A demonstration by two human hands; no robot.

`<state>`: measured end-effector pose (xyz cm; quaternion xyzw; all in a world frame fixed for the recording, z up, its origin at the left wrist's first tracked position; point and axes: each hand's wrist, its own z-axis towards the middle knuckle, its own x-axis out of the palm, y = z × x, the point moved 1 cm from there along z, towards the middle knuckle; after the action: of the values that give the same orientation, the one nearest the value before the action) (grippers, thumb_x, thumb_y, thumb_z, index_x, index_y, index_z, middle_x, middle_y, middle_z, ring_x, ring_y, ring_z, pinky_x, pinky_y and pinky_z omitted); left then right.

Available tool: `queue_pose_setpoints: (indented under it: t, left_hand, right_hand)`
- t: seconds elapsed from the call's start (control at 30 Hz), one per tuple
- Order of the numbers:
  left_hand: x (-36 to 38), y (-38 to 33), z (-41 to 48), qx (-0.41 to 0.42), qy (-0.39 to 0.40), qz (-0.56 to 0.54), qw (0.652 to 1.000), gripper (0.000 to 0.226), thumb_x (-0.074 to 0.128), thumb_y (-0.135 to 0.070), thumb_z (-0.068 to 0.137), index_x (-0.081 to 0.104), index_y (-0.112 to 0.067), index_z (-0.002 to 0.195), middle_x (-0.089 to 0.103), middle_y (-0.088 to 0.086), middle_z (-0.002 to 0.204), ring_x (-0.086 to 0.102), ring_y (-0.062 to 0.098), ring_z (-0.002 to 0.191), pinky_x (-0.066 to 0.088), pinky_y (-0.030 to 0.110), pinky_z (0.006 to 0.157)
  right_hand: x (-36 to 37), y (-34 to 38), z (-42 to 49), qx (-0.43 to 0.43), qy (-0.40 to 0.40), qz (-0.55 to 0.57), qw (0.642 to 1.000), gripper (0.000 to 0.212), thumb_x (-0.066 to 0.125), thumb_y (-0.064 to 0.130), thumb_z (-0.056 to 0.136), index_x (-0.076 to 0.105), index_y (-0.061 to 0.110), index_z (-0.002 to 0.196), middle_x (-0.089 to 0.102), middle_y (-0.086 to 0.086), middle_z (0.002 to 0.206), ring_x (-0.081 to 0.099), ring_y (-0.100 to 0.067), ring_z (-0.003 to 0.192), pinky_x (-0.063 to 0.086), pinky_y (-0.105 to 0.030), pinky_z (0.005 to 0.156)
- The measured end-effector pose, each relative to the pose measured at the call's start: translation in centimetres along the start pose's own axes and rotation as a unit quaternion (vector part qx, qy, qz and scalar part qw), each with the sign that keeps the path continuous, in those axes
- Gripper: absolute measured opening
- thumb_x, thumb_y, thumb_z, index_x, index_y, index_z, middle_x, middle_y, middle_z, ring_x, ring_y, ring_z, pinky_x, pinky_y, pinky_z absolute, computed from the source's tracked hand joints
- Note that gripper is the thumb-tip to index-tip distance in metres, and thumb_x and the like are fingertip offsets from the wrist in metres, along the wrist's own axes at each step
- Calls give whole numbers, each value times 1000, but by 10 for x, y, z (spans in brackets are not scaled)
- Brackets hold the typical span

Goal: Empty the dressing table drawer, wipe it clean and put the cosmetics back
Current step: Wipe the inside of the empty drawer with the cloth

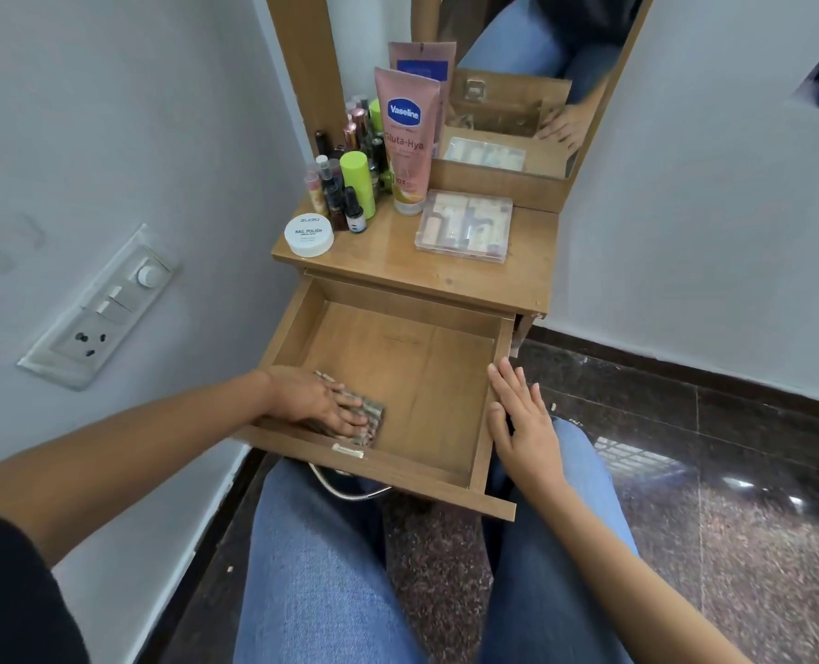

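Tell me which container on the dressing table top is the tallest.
The pink Vaseline tube, standing on its cap; it rises well above the small bottles and the white jar to its left.

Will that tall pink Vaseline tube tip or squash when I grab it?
Likely tippy: the Vaseline tube stands upright on its narrow cap, close beside the small bottles, so a nudge could topple it into them. Probably soft-walled; a firm squeeze may dent it.
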<state>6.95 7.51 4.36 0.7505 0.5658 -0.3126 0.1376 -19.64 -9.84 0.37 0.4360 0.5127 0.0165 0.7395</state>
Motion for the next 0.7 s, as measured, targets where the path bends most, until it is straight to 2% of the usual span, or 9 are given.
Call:
queue_pose_setpoints:
  t: [0.13, 0.23, 0.27, 0.3, 0.37, 0.43, 0.53, 0.6, 0.7]
  left_hand:
    - [-4, -8, -10, -26, -36, 5, 999, 62, 32, -3, 100, 16, -36, 149, 10, -16, 157, 7, 11, 147, 6, 30, 118]
    - [-2, -17, -24, -137, -171, -51, 974, 62, 34, -3, 100, 18, -38, 148, 20, -14, 154, 24, 10, 142, 19, 28, 116]
    - [0, -20, -31, -185, -248, -83, 947, 63, 38, -1, 98, 22, -38, 147, 26, -14, 152, 31, 9, 139, 25, 28, 114]
    - [5, -22, -37, -229, -338, -107, 906, 65, 43, 0, 96, 25, -39, 145, 34, -13, 149, 40, 11, 134, 33, 30, 111]
    - [18, -27, -47, -320, -473, -182, 801, 62, 50, -4, 94, 34, -40, 142, 52, -8, 139, 54, 18, 123, 49, 37, 99]
    - [35, -32, -51, -413, -529, -259, 694, 52, 50, -12, 95, 41, -32, 142, 61, 5, 128, 58, 27, 113, 51, 39, 87]
    - [54, -34, -49, -469, -551, -353, 593, 48, 48, -19, 97, 39, -24, 144, 60, 13, 127, 57, 32, 114, 46, 39, 93]
    - [58, -36, -48, -481, -566, -386, 547, 47, 48, -21, 98, 39, -20, 144, 59, 9, 132, 57, 30, 118, 44, 38, 98]
    - [54, -36, -47, -485, -570, -401, 528, 42, 45, -20, 99, 42, -16, 141, 57, 3, 135, 56, 25, 121, 41, 32, 101]
  right_hand:
    - [-5, 2, 2, -24, 15, -56, 998, 53, 22, 35, 96, 35, 19, 145, 22, 7, 153, 9, -8, 145, 4, -30, 120]
    - [-11, 13, 11, -51, 33, -146, 987, 47, 35, 17, 95, 41, 7, 141, 32, -9, 152, 12, -18, 145, 2, -32, 119]
    - [-13, 21, 16, -69, 52, -171, 981, 47, 40, 10, 93, 43, 5, 139, 35, -11, 151, 14, -21, 145, 0, -32, 118]
    - [-15, 30, 22, -84, 86, -178, 977, 49, 42, 6, 91, 43, 7, 140, 35, -10, 151, 17, -23, 145, 1, -31, 118]
    - [-11, 52, 35, -103, 196, -152, 963, 56, 42, 4, 92, 32, 13, 146, 28, -7, 154, 24, -23, 144, 16, -33, 118]
    - [8, 73, 49, -156, 310, -123, 930, 57, 40, 6, 93, 27, 15, 148, 23, -7, 156, 31, -23, 141, 30, -37, 114]
    - [57, 99, 66, -235, 391, -114, 882, 57, 38, 6, 95, 23, 14, 149, 19, -9, 157, 23, -20, 144, 23, -38, 118]
    - [91, 117, 71, -258, 414, -113, 866, 60, 40, 3, 94, 20, 11, 150, 15, -10, 158, 16, -21, 146, 14, -36, 120]
    - [124, 136, 73, -291, 435, -113, 845, 56, 36, 3, 96, 22, 9, 149, 13, -11, 158, 11, -21, 147, 6, -35, 120]
